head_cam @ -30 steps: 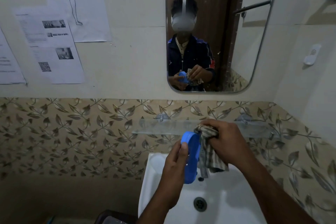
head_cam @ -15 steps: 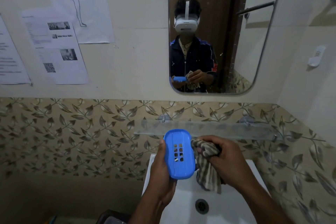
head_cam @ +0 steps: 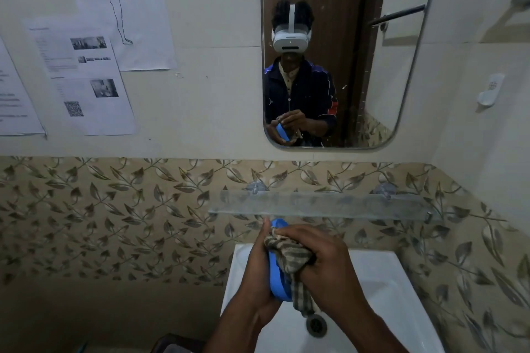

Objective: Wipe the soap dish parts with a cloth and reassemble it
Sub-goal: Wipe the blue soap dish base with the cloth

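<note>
A blue plastic soap dish part (head_cam: pixel 276 281) stands on edge above the white sink (head_cam: pixel 381 289), seen side-on. My left hand (head_cam: pixel 256 269) grips it from the left, thumb up along its top. My right hand (head_cam: pixel 324 264) holds a bunched checked brown cloth (head_cam: pixel 292 259) and presses it against the right face of the blue part. The cloth's loose end hangs down towards the drain. Most of the blue part is hidden between my hands. No other soap dish part is in view.
A glass shelf (head_cam: pixel 321 205) runs along the leaf-patterned tiles just above my hands. The sink drain (head_cam: pixel 316 324) lies below the cloth. A mirror (head_cam: pixel 398 71) above reflects a person in a headset. Paper sheets (head_cam: pixel 86 77) hang on the left wall.
The blue part has turned from face-on, holes showing, to edge-on. My right hand has moved left with the cloth onto the part's face, and both hands sit closer together.
</note>
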Demonstrator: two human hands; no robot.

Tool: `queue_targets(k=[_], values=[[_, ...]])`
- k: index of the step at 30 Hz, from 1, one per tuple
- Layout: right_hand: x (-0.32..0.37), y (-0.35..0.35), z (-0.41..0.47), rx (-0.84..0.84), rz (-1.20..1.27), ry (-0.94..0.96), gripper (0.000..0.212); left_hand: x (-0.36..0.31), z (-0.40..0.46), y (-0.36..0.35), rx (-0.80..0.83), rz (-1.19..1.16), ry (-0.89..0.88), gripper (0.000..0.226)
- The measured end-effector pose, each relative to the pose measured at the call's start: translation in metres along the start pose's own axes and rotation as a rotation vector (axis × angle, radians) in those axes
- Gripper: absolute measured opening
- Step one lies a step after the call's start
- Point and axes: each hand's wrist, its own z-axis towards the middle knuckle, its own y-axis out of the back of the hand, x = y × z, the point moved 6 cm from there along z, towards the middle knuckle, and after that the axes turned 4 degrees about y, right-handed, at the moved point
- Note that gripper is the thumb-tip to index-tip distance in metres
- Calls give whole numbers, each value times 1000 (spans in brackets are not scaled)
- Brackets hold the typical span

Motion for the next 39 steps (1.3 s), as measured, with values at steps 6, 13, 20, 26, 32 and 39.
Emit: queue_targets(k=[6, 13, 20, 26, 32, 39], values=[[-1, 9, 19, -92, -164, -7, 44, 2, 3, 10, 8, 108, 15, 46], [2, 12, 19, -105, -229, -174, 38, -2, 3, 16, -8, 202, -39, 53], [14, -11, -1, 102, -190, -261, 33, -6, 7, 23, -13, 176, -68, 58], [16, 13, 20, 152, -276, -137, 35, 2, 10, 9, 69, 209, -130, 39], [20, 0, -10, 306, -280, -19, 45, -10, 1, 7, 33, 147, -133, 48], [11, 12, 24, 41, -339, -210, 33, -2, -3, 1, -16, 300, -194, 47]])
